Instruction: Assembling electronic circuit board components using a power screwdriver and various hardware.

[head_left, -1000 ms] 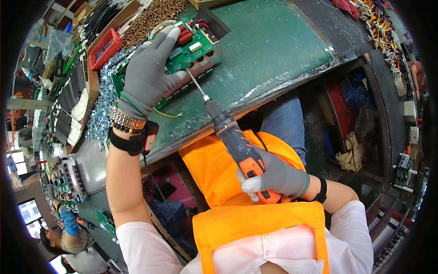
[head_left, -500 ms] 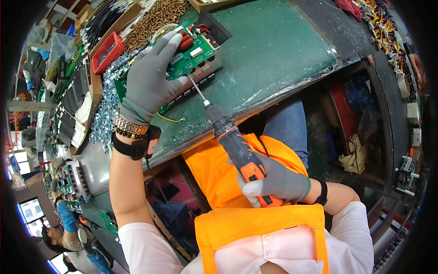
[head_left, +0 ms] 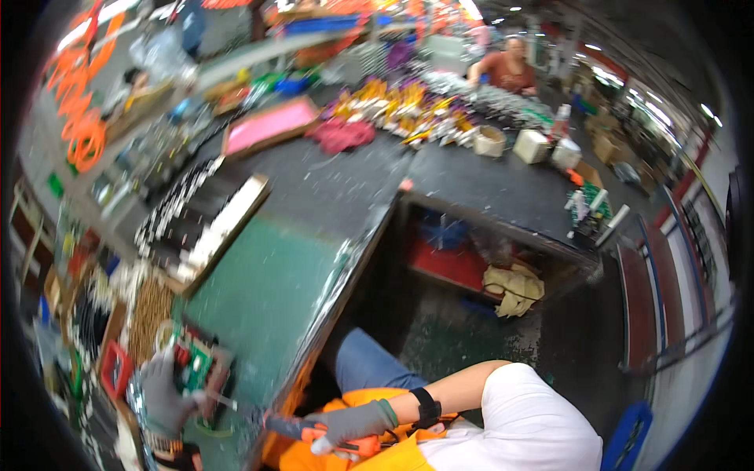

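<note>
The picture is smeared by motion. At the lower left my left hand, in a grey glove, holds the green circuit board on the bench, fingers over its left side and thumb at its near edge. Red parts stand on the board; finer parts are blurred. Closed around the orange grip of a black and orange electric screwdriver is my right hand, gloved in grey too. The screwdriver points left toward the board. Whether its bit touches the board I cannot tell.
A red bin and a heap of brass-coloured parts lie beyond the left hand. Farther along the bench are a long box of black and white pieces, a pink tray and a red cloth. A person is behind the bench.
The view has swung to the right, so both hands and the board now appear lower and farther left. The left hand remains on the board and the right hand still grips the screwdriver.
</note>
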A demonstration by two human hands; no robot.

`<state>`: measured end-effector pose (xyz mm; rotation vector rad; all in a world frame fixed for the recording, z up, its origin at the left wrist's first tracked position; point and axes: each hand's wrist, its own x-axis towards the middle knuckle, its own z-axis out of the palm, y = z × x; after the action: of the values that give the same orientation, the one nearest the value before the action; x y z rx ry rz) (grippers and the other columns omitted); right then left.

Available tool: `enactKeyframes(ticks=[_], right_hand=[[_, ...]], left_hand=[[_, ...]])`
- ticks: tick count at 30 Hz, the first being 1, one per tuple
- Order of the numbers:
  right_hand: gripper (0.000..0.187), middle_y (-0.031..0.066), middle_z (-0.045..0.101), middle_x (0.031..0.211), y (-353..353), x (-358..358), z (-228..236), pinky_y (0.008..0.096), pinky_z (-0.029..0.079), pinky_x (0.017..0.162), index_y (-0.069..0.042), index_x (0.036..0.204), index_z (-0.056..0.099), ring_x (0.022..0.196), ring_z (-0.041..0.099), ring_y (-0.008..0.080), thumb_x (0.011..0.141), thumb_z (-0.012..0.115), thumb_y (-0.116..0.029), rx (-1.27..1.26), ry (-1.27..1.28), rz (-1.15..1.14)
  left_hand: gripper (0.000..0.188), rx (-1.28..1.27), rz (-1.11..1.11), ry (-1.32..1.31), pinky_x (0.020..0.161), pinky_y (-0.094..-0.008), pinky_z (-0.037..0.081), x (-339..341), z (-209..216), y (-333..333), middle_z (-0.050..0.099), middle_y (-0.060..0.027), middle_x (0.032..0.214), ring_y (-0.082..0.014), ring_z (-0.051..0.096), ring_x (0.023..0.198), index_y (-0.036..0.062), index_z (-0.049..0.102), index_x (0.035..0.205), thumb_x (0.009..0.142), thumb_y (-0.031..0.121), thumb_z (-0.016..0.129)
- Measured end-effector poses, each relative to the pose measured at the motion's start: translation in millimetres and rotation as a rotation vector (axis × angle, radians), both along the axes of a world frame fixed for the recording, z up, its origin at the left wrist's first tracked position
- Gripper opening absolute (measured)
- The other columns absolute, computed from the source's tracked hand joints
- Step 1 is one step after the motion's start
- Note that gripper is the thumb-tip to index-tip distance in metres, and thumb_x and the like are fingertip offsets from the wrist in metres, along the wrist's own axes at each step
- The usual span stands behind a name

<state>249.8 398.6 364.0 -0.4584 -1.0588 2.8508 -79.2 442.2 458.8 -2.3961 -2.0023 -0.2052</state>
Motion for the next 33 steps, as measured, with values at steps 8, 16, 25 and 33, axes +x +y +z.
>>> enactKeyframes(ticks=[8, 16, 25, 33], right_hand=[[0.041, 0.0008, 0.056, 0.073, 27, 36, -5, 0.0201, 0.042, 0.046, -0.006, 0.09, 0.052, 0.056, 0.055, 0.0068, 0.084, 0.072, -0.041, 0.438, 0.108, -0.2], [0.046, 0.0006, 0.058, 0.078, 59, 41, 21, 0.0203, 0.046, 0.058, -0.01, 0.117, 0.045, 0.065, 0.055, 0.0073, 0.091, 0.061, -0.045, 0.042, 0.184, -0.257], [0.047, 0.0028, 0.053, 0.086, 65, 42, 21, 0.021, 0.045, 0.05, -0.007, 0.104, 0.052, 0.064, 0.054, 0.0094, 0.091, 0.056, -0.052, -0.137, 0.299, -0.331], [0.053, 0.0047, 0.053, 0.087, 76, 42, 9, 0.0228, 0.046, 0.052, -0.006, 0.111, 0.051, 0.065, 0.055, 0.009, 0.089, 0.059, -0.054, -0.192, 0.307, -0.184]], left_hand=[[0.097, -0.319, 0.074, -0.545, 0.098, -0.049, 0.038, -5, 0, 22, 0.056, -0.0227, 0.114, -0.0429, 0.05, 0.11, -0.003, 0.049, 0.125, 0.05, 0.048, 0.085], [0.049, -0.251, 0.173, 0.324, 0.086, -0.0418, 0.048, 12, 26, -17, 0.061, -0.0198, 0.111, -0.0363, 0.059, 0.1, 0.0074, 0.054, 0.124, 0.082, 0.027, 0.07], [0.076, -0.13, -0.065, 0.102, 0.097, -0.048, 0.04, 0, 43, -10, 0.053, -0.0172, 0.129, -0.038, 0.05, 0.115, 0.0026, 0.051, 0.128, 0.064, 0.034, 0.08], [0.072, 0.102, 0.018, 0.109, 0.094, -0.0462, 0.043, 19, -4, -15, 0.056, -0.0237, 0.117, -0.0381, 0.052, 0.112, 0.0007, 0.054, 0.121, 0.068, 0.044, 0.08]])
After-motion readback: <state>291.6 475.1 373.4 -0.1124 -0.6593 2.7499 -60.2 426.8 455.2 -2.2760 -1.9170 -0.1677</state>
